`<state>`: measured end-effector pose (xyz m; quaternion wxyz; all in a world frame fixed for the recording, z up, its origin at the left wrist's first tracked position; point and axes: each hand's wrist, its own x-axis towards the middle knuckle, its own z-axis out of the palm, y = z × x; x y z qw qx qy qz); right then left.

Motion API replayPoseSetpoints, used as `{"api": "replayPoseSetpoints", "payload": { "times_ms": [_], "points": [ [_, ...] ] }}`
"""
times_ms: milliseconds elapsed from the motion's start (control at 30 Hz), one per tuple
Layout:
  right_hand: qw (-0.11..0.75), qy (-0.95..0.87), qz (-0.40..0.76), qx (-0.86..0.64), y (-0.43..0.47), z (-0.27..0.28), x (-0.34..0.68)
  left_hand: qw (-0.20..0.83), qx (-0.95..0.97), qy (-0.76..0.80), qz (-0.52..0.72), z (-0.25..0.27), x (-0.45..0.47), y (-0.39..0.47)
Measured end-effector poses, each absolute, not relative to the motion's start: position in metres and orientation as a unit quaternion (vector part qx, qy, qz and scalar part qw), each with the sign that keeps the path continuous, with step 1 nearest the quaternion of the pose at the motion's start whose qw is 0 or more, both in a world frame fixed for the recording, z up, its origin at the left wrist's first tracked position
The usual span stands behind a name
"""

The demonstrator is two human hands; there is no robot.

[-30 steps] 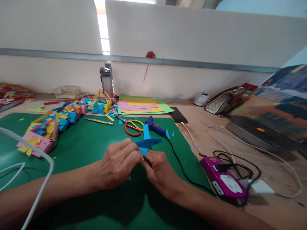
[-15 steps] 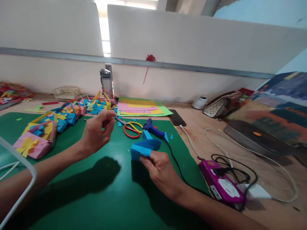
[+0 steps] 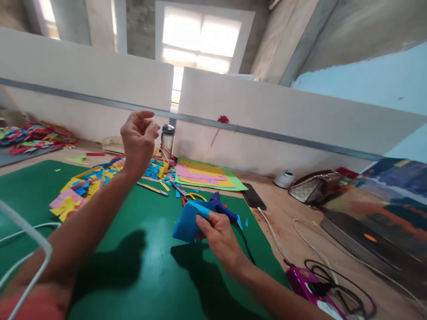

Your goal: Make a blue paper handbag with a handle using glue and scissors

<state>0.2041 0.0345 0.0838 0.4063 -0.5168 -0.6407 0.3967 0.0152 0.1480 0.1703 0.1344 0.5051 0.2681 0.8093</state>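
Observation:
My right hand [image 3: 222,238] grips a folded blue paper piece [image 3: 187,222] by its right side, with the thumb on the near face. The piece is tilted above the green mat [image 3: 150,275]. My left hand [image 3: 138,138] is raised high at the left, its fingers loosely curled with a gap at the tips. Nothing shows between them. Behind the blue paper lie scissors [image 3: 180,190], their handles partly covered, and a blue glue gun [image 3: 223,208]. A pencil [image 3: 152,189] rests on the mat below my left hand.
Small decorated paper baskets [image 3: 68,202] stand at left, partly behind my left forearm. Coloured sheets [image 3: 208,174], a bottle [image 3: 167,138] and a phone [image 3: 254,196] are farther back. A purple power strip [image 3: 305,282] with cables lies at right. A white tube [image 3: 31,231] crosses the near left.
My left hand has risen well above the mat, away from the scissors. The blue paper has turned in my right hand, showing a broad flat face. The view has tilted up.

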Motion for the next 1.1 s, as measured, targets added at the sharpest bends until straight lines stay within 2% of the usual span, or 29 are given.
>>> {"api": "replayPoseSetpoints", "payload": {
  "times_ms": [100, 200, 367, 500, 633, 800, 1100],
  "points": [
    [0.409, -0.652, 0.366, -0.523, 0.042, 0.080, 0.202, 0.176, 0.516, 0.205, 0.813, 0.184, 0.041, 0.134],
    [0.412, -0.686, 0.293, -0.524, 0.041, 0.077, 0.205, 0.201, 0.625, 0.212, 0.724, 0.175, 0.062, 0.113],
    [0.412, -0.766, 0.161, -0.467, 0.031, 0.073, 0.213, 0.197, 0.760, 0.277, 0.553, 0.122, 0.056, 0.092],
    [0.404, -0.799, 0.137, -0.424, 0.032, 0.065, 0.215, 0.261, 0.797, 0.264, 0.476, 0.074, 0.032, 0.083],
    [0.388, -0.820, 0.164, -0.388, 0.031, 0.059, 0.213, 0.297, 0.832, 0.216, 0.416, 0.045, 0.021, 0.074],
    [0.386, -0.814, 0.242, -0.360, 0.022, 0.062, 0.211, 0.323, 0.828, 0.159, 0.429, 0.035, 0.026, 0.067],
    [0.383, -0.711, 0.406, -0.429, 0.014, 0.058, 0.206, 0.344, 0.828, 0.156, 0.414, 0.029, 0.032, 0.059]
  ]
}}
